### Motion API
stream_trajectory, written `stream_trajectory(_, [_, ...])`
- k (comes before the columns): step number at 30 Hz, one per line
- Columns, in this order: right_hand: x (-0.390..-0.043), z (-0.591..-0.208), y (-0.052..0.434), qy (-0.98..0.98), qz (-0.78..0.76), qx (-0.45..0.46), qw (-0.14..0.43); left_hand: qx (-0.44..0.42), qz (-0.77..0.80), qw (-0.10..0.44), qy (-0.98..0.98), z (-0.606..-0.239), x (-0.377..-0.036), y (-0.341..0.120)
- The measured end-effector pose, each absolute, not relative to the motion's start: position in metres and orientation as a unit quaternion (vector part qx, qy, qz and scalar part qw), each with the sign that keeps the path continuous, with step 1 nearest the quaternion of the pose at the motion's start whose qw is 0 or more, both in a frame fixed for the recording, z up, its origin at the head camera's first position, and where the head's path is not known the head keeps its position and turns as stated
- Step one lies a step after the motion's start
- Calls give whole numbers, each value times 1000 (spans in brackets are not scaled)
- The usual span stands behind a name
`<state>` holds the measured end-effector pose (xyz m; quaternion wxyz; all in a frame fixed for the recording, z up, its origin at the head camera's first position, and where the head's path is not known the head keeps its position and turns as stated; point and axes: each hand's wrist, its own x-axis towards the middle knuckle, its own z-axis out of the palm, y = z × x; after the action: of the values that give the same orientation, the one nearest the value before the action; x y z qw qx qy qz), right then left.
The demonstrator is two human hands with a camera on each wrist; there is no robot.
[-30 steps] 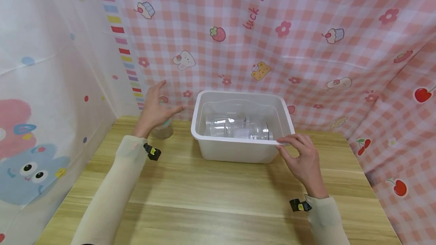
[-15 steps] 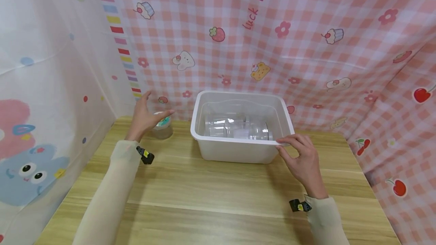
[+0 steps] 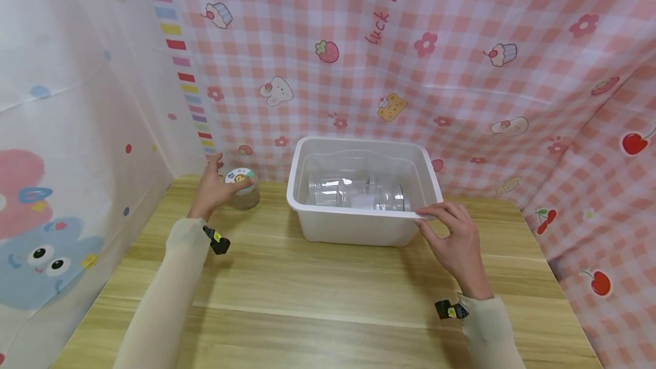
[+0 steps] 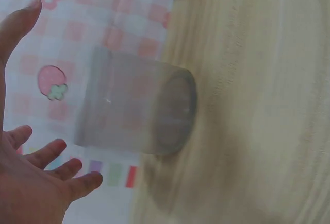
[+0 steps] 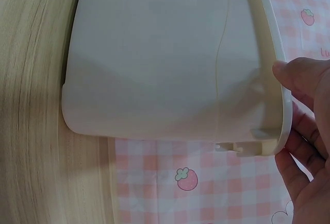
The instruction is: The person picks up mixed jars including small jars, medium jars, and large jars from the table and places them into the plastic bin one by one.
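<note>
While my left hand (image 3: 214, 185) hovered with fingers spread just beside the small jar (image 3: 242, 188), nothing stood between them; whether they touched I could not tell. Off to its right, my right hand (image 3: 458, 242) pinched the near corner rim of the white tub (image 3: 359, 225), where clear jars (image 3: 357, 193) lay on their sides.

A matt white plastic bin (image 3: 359, 226) and a clear glossy jar (image 3: 243, 191) stand on the smooth wood-grain desk (image 3: 318, 295), backed by printed cloth (image 3: 461, 73).
</note>
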<state>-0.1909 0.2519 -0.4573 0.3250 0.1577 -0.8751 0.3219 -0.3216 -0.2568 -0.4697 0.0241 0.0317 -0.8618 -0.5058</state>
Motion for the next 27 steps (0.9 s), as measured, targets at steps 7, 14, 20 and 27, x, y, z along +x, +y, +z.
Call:
stream_trajectory(7, [-191, -458, 253, -873, 321, 162, 331, 42, -531, -12, -846, -494, -323, -264])
stream_trajectory(14, [-191, -459, 253, -874, 321, 159, 327, 47, -552, -21, -832, -515, -322, -267])
stream_trajectory(20, [-191, -459, 253, -875, 323, 161, 323, 52, -559, -17, -827, -528, -322, -266])
stream_trajectory(27, [-191, -458, 254, -873, 324, 162, 327, 62, -540, -1, -839, -530, -323, -261])
